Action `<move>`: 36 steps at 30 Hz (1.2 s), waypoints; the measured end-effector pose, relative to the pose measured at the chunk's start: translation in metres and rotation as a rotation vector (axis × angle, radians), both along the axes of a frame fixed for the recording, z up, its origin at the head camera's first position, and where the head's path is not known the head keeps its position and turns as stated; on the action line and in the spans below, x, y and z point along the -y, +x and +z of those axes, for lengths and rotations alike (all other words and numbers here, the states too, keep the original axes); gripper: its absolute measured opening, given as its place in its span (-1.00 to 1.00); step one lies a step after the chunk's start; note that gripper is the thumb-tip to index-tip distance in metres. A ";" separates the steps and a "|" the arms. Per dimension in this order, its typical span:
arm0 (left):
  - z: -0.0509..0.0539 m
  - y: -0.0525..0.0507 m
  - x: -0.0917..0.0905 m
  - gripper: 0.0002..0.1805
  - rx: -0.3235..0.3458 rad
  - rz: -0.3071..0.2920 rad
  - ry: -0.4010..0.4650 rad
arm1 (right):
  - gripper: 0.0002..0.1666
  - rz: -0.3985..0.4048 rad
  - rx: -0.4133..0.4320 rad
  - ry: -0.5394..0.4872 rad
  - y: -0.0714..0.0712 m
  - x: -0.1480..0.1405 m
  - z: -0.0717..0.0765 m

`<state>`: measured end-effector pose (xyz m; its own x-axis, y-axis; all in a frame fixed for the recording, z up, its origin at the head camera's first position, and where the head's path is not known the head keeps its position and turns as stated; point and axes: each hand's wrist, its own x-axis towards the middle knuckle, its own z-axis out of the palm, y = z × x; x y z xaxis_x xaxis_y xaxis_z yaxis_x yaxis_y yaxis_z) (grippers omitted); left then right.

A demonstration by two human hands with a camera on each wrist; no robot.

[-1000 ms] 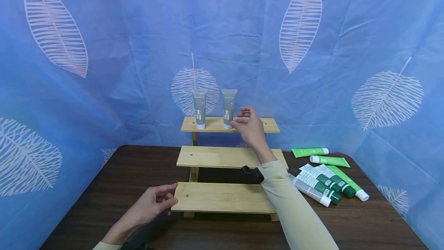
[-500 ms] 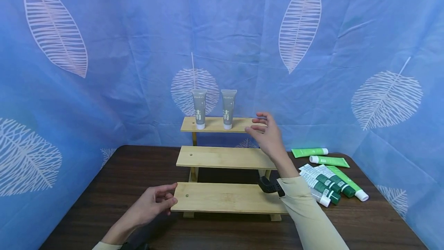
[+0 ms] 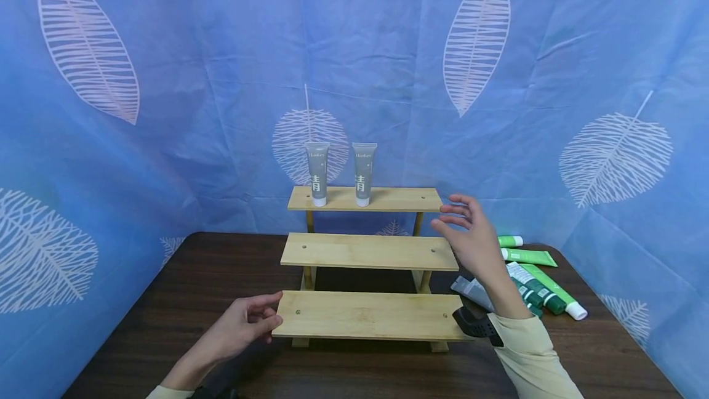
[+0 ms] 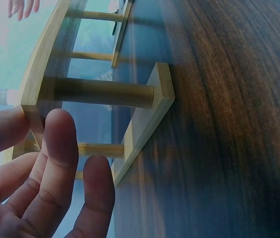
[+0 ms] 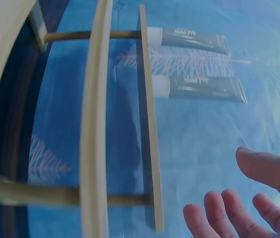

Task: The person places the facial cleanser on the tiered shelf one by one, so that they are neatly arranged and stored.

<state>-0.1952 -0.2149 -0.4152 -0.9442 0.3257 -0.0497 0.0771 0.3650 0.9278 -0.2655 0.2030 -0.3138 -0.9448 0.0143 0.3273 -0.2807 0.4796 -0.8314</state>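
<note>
A three-step wooden display rack (image 3: 368,316) stands on the table. My left hand (image 3: 239,328) pinches the left end of its lowest board, with thumb and fingertips on either side of the edge in the left wrist view. On the top board, two grey squeeze tubes stand upright on white caps: a left tube (image 3: 318,171) and, a gap away, a right tube (image 3: 363,171). My right hand (image 3: 473,239) hangs in the air by the rack's right side, fingers loosely bent and holding nothing. The right wrist view shows the hand (image 5: 259,198) apart from both tubes.
Right of the rack lies a group of tubes, partly hidden by my right forearm: light green tubes (image 3: 532,257), dark-green-capped tubes (image 3: 545,293) and a grey tube (image 3: 471,290). A blue leaf-patterned cloth (image 3: 232,109) hangs behind the dark wooden table (image 3: 166,300).
My right hand has left the right-hand standing tube and moved right and slightly down, past the top board's end. Both tubes stay standing. The left hand keeps its place.
</note>
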 end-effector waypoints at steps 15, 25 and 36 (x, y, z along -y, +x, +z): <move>-0.002 0.000 0.002 -0.33 -0.001 0.009 -0.016 | -0.12 -0.139 0.011 0.160 0.029 -0.056 -0.026; -0.001 -0.001 0.000 -0.32 0.000 0.005 -0.014 | -0.18 -0.161 0.027 0.303 0.034 -0.089 -0.047; -0.001 0.000 0.000 -0.32 0.003 0.016 -0.037 | -0.28 -0.053 0.092 0.417 0.029 -0.117 -0.074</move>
<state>-0.1956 -0.2151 -0.4158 -0.9491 0.3083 -0.0642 0.0683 0.4005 0.9137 -0.2365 0.3203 -0.3877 -0.9718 -0.0516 0.2300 -0.1802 0.7916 -0.5839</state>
